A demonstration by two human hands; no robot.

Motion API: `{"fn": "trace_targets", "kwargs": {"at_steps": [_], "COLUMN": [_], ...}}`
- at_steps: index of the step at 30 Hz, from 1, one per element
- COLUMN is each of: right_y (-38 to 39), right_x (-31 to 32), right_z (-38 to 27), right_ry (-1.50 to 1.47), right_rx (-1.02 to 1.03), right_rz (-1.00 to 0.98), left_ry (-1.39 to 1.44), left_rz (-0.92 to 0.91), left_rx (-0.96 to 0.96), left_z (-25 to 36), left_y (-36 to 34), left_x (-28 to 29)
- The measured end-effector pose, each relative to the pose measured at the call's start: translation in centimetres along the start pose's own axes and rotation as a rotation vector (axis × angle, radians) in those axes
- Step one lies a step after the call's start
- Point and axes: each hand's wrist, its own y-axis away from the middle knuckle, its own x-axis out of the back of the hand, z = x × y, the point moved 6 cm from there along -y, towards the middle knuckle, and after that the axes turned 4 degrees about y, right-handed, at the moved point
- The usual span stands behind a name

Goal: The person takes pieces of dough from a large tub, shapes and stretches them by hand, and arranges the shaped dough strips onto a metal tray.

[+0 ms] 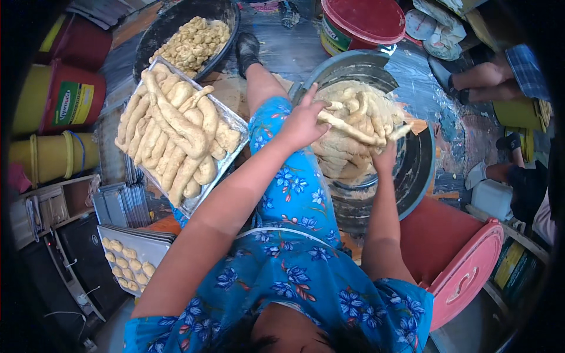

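Dough, a pale beige lump (347,147), fills the wide grey metal basin (419,170). My left hand (303,120), fingers spread, presses its edge; my right hand (385,154) pinches a rolled strip (353,130). Next, I judge, it needs lifting clear. Left of the basin, a foil-lined tray (232,123) holds finished rolls (173,135).

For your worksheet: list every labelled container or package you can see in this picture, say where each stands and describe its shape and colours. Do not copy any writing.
Red bucket, far left: round, green-and-yellow label.
Tub with red lid, top centre: round, green-and-yellow band.
Yellow-green package, lower right: flat, partly hidden.
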Motion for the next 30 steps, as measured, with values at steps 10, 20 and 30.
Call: {"fn": "trace_targets", "kwargs": {"at_steps": [10, 20, 30], "right_y": [24.9, 8.4, 7.9], "right_x": [-21.8, -12.7, -7.6], "right_z": [-0.4, -15.6, -13.5], "right_ry": [-1.133, -1.041, -0.902], "right_rx": [-1.382, -0.386, 0.021], "right_rz": [-1.267, -0.509, -1.041], "left_ry": [0.097, 0.074, 0.084], "left_rz": [0.09, 0.058, 0.044], "left_rx": [-0.046, 0.011, 0.036], "left_z": [0.5, 0.2, -0.2], "left_y": [0.2, 0.2, -0.2], "left_x": [1.1, 1.0, 0.8]}}
